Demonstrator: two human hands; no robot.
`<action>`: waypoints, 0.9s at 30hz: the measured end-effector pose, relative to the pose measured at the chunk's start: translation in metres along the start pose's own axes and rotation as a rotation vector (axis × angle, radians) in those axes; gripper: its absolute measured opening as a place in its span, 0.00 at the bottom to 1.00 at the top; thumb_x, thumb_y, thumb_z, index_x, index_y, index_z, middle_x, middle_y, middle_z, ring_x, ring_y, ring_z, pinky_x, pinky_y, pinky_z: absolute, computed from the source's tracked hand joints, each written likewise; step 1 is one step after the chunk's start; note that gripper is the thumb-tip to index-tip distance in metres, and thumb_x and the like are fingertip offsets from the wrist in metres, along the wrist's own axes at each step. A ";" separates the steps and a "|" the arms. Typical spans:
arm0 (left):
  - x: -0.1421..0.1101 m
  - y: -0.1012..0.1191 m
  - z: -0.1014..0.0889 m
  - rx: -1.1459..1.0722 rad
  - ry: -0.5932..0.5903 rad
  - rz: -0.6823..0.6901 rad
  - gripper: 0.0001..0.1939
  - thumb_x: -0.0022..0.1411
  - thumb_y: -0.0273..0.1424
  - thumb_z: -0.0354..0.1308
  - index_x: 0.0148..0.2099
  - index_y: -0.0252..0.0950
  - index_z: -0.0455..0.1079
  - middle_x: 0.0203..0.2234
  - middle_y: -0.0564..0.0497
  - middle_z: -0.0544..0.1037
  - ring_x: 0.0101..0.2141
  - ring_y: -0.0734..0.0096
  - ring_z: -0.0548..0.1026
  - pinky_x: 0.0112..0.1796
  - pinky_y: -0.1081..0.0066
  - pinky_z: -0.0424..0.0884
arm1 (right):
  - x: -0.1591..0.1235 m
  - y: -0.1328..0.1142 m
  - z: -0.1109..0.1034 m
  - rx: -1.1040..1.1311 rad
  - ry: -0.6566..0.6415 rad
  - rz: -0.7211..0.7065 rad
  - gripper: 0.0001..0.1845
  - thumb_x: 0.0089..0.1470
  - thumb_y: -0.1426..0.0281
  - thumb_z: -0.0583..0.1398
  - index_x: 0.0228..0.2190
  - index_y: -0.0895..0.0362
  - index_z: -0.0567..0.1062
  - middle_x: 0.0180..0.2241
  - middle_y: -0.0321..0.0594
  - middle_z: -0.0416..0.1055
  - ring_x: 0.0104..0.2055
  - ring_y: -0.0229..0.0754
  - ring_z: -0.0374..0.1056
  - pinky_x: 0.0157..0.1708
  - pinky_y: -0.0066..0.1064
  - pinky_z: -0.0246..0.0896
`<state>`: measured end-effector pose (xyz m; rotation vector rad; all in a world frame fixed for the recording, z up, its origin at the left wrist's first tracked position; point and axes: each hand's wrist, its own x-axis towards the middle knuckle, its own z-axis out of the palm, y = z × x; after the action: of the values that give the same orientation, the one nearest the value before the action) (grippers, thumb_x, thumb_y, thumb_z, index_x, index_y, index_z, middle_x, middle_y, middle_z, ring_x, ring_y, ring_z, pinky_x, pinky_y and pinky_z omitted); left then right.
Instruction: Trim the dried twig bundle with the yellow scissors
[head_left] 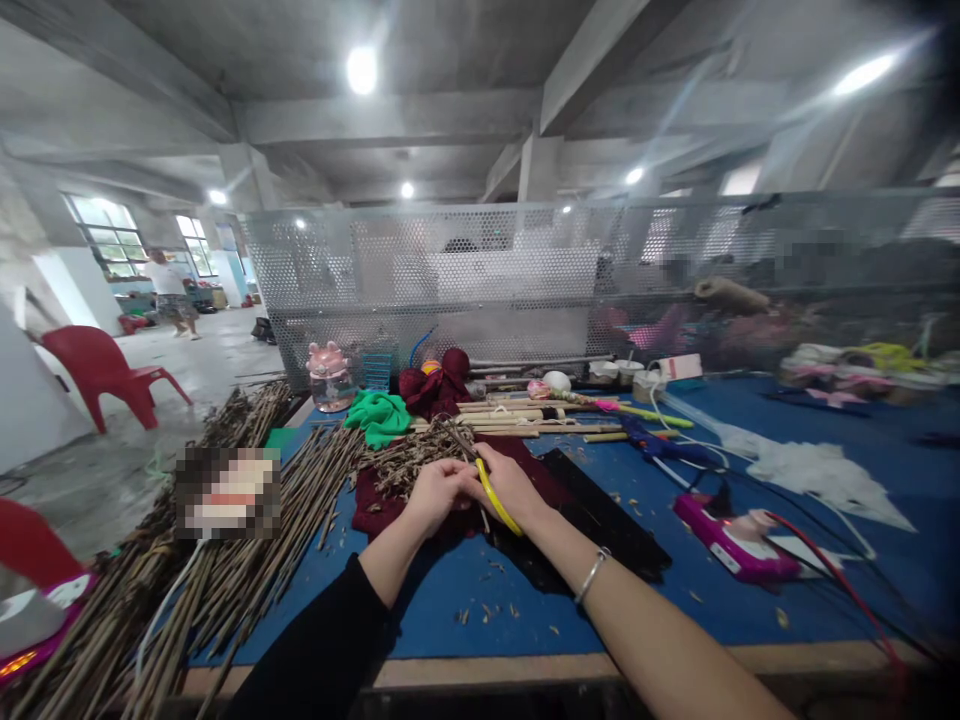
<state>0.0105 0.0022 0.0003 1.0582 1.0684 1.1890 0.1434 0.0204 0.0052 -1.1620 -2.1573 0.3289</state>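
Note:
My right hand (510, 485) is closed around a yellow-handled cutting tool, apparently scissors (498, 498), whose dark metal end points up and away from me. My left hand (439, 495) meets it with the fingers pinched together; whatever lies between them is hidden. Just beyond both hands rests a heap of dry, curled plant pieces (412, 460) on a dark red cloth (371, 505). Long thin dry stalks (300, 520) lie in a big bundle to the left of my left hand. Under my right wrist a black sheet (600, 520) is spread.
Behind the heap are a green cloth (379, 418), bamboo sticks (502, 420) and a pink-lidded jar (328, 375). A blue glue gun (667, 445) and a magenta power strip (735, 540) with cables lie rightward on the blue tabletop (450, 625). A perforated metal screen (390, 270) closes the back.

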 end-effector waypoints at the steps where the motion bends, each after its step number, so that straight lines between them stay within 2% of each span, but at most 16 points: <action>1: 0.000 -0.001 0.000 0.004 0.005 0.004 0.15 0.40 0.37 0.64 0.26 0.30 0.69 0.15 0.55 0.69 0.15 0.82 0.63 0.17 0.78 0.61 | 0.000 -0.001 -0.001 -0.004 -0.008 0.011 0.19 0.48 0.55 0.56 0.36 0.56 0.65 0.28 0.38 0.68 0.27 0.39 0.63 0.25 0.25 0.50; 6: 0.004 -0.006 -0.002 0.003 0.021 0.013 0.15 0.39 0.37 0.65 0.28 0.30 0.70 0.18 0.54 0.71 0.18 0.80 0.66 0.21 0.77 0.64 | -0.001 -0.001 -0.004 -0.036 -0.028 0.060 0.19 0.46 0.55 0.57 0.35 0.54 0.66 0.25 0.37 0.69 0.23 0.38 0.63 0.22 0.24 0.47; 16: 0.007 -0.006 -0.004 0.032 0.059 0.067 0.15 0.40 0.38 0.64 0.24 0.31 0.67 0.14 0.56 0.68 0.15 0.82 0.63 0.18 0.78 0.58 | 0.000 -0.003 0.000 -0.018 -0.044 0.105 0.18 0.49 0.53 0.54 0.34 0.55 0.68 0.23 0.40 0.70 0.23 0.40 0.66 0.22 0.25 0.49; 21: 0.007 -0.005 -0.004 0.044 0.071 0.129 0.16 0.40 0.40 0.64 0.22 0.32 0.65 0.11 0.57 0.65 0.14 0.82 0.60 0.17 0.78 0.56 | -0.001 -0.003 0.000 -0.128 -0.069 0.121 0.18 0.50 0.54 0.54 0.37 0.55 0.66 0.27 0.40 0.71 0.30 0.44 0.68 0.25 0.26 0.50; 24: 0.007 -0.006 -0.005 0.068 0.068 0.144 0.17 0.39 0.41 0.64 0.22 0.32 0.64 0.10 0.58 0.63 0.14 0.82 0.58 0.17 0.78 0.54 | -0.001 -0.002 -0.001 -0.163 -0.070 0.078 0.20 0.49 0.56 0.56 0.41 0.55 0.63 0.35 0.42 0.69 0.38 0.45 0.67 0.31 0.28 0.53; 27: 0.008 -0.008 -0.006 0.093 0.061 0.164 0.17 0.39 0.41 0.64 0.22 0.32 0.65 0.10 0.59 0.63 0.14 0.82 0.57 0.17 0.78 0.53 | -0.002 -0.001 0.000 -0.130 -0.065 0.025 0.21 0.49 0.56 0.56 0.41 0.56 0.62 0.38 0.44 0.68 0.40 0.44 0.65 0.34 0.28 0.54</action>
<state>0.0068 0.0099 -0.0091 1.2065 1.1095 1.3198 0.1436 0.0182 0.0052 -1.2666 -2.2508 0.2428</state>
